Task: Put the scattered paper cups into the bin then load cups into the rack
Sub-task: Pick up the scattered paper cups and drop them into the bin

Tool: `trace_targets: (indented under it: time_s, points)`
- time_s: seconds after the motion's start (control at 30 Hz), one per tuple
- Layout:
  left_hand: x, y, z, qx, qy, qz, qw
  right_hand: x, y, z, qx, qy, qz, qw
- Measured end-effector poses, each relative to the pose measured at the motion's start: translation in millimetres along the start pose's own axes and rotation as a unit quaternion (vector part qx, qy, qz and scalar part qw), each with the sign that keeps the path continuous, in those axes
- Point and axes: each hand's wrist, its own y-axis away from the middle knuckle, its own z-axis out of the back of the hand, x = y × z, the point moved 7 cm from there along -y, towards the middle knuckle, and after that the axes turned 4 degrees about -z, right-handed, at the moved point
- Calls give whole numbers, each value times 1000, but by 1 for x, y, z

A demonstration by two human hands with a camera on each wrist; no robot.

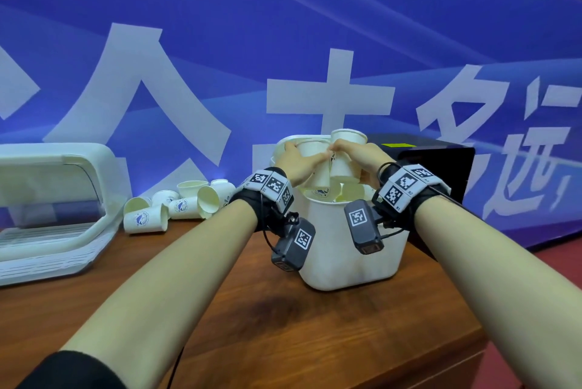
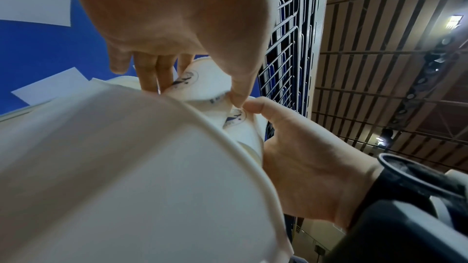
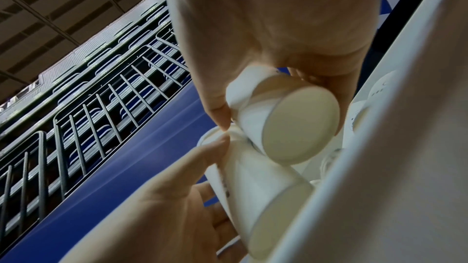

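Both hands hover over the white bin (image 1: 349, 250), each wrapped round one paper cup: the left hand (image 1: 296, 165) grips a cup (image 1: 315, 165), the right hand (image 1: 359, 158) another cup (image 1: 345, 155). Best to lower each cup into the bin's mouth before letting go, so neither bounces off the cups already inside. More scattered cups (image 1: 176, 204) lie on the bench left of the left hand, the rack (image 1: 56, 215) beyond them. The bin's fill level is hidden behind the wrists.
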Motion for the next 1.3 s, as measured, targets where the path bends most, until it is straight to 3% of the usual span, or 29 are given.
trace_targets:
  time_s: [0.2,0.4,0.7,1.0,1.3]
  points:
    - [18,-8,-4,29,-84,30,996,-2,11,3,-8,124,-5,992]
    - [13,17,1,27,-211,68,975,-8,23,5,13,249,-19,968]
    - [16,15,-1,47,-198,68,977,2,37,0,33,350,16,936]
    - [20,4,-2,43,-189,49,980,7,39,-2,12,376,29,926]
    - [21,-11,23,-14,-174,19,984,21,6,-23,-50,239,41,969]
